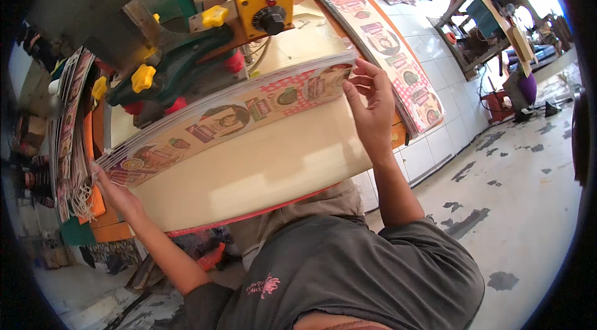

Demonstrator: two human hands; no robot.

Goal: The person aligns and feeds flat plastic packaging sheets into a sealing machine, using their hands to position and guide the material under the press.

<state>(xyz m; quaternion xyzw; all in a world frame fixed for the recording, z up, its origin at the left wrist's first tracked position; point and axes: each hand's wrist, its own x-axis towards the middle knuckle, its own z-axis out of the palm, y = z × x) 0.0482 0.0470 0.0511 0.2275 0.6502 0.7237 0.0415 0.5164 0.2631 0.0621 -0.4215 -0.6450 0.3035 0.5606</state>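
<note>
A long stack of printed packaging sheets (217, 123) stands on its edge between my two hands, slanting up to the right over a cream board (267, 165). Food pictures and red checks cover its near side. My right hand (372, 101) grips the upper right end, thumb on the near side and fingers curled round the corner. My left hand (116, 194) holds the lower left end, its fingertips partly hidden behind the sheets. Just beyond the stack is a dark green machine arm (186, 59) with yellow knobs (143, 77) and red feet (234, 61).
A yellow control box (264, 8) with a black dial tops the machine. Another pile of printed sheets (379, 44) lies along the right table edge. More sheets with strings (71, 137) hang at the left. A wooden workbench (472, 13) stands beyond the tiled floor.
</note>
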